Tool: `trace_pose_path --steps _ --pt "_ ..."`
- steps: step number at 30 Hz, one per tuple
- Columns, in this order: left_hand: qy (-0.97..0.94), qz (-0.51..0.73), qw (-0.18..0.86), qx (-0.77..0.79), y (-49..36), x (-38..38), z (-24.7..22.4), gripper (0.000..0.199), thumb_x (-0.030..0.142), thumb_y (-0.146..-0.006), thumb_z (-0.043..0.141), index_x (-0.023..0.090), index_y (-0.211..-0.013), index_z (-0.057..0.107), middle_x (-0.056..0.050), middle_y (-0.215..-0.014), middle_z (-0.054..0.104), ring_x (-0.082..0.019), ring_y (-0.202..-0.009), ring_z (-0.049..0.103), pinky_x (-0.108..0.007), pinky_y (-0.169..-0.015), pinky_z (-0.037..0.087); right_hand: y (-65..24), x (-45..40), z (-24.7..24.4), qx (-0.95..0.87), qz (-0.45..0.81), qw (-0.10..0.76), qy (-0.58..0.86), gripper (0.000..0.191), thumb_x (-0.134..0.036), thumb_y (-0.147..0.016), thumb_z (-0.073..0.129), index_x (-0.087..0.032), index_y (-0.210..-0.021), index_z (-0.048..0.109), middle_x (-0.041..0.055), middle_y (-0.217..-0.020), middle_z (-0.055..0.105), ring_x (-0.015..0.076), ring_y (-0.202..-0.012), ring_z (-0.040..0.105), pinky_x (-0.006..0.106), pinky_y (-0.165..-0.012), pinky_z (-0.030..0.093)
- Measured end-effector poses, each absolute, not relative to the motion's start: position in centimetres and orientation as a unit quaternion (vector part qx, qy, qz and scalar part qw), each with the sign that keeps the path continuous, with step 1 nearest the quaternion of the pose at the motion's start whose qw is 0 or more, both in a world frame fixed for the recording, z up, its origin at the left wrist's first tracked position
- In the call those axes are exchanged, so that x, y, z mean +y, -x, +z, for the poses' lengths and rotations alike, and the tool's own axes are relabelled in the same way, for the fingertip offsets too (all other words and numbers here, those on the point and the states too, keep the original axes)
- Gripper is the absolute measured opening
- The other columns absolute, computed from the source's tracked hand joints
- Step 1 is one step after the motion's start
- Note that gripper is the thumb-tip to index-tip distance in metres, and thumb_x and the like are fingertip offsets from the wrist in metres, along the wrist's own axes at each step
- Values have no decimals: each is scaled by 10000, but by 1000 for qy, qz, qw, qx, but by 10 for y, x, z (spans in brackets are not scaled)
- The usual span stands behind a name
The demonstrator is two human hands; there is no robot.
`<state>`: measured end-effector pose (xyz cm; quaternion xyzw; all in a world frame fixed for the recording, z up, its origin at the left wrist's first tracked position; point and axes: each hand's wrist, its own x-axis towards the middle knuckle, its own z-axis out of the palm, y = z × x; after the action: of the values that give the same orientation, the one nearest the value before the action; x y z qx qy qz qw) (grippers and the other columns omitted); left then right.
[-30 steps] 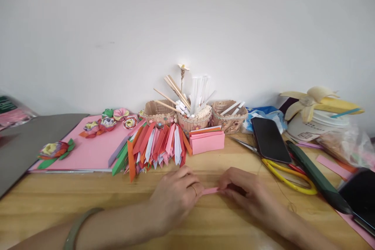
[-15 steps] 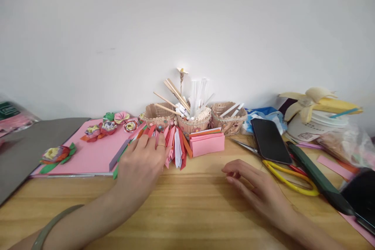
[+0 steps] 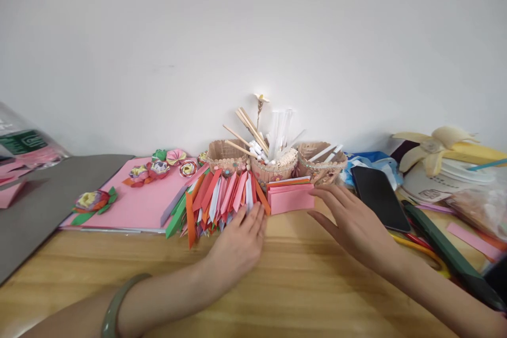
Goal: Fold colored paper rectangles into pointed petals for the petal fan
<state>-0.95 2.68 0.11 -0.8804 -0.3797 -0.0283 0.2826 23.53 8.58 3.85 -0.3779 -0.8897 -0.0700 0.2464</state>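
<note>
Folded paper strips (image 3: 216,200) fan out on the bench (image 3: 158,280) beyond the left hand (image 3: 241,237), whose fingers lie side by side at their edge; whether it grips any, I cannot tell. The right hand (image 3: 352,222) has thumb and fingers apart. Beyond both hands stand baskets (image 3: 273,174); right of the right hand, a phone (image 3: 381,198); at its fingertips, pink cards (image 3: 291,200).

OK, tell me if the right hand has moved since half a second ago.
Yes, forward: its fingertips were short of the pink paper stack, which stands in place; now the right hand has its fingertips at the stack's right end.
</note>
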Motion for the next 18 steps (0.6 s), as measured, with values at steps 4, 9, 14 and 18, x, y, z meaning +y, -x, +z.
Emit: trace_pose_path --steps 4,9,14,18 --pt "861 -29 291 -415 13 30 2 333 129 -847 526 0 -1143 609 -226 -1207 595 -290 -1149 555 -435 -965 404 -223 107 43 -893 -120 207 382 226 -340 -925 455 -168 -986 590 152 -1025 622 313 -971 555 459 -809 445" --pt "865 -74 303 -393 11 28 5 301 158 -890 499 51 -1148 608 -175 -1268 568 -294 -1167 535 -433 -929 431 -217 118 43 -898 -147 183 372 261 -244 -932 428 -190 -738 593 95 -760 620 254 -770 565 364 -678 434" --pt "872 -135 313 -352 13 25 10 258 135 -917 445 91 -1100 620 -130 -1222 610 -277 -1140 553 -410 -901 450 -224 120 48 -900 -147 206 354 269 -231 -952 411 -186 -850 656 90 -840 686 239 -810 620 359 -705 474" --pt "859 -245 302 -334 11 21 19 253 105 -894 489 76 -1126 585 -126 -1167 627 -247 -1095 570 -375 -901 459 -234 109 56 -892 -147 253 345 249 -213 -948 424 -216 -1025 660 82 -1125 672 242 -1003 616 383 -808 499"
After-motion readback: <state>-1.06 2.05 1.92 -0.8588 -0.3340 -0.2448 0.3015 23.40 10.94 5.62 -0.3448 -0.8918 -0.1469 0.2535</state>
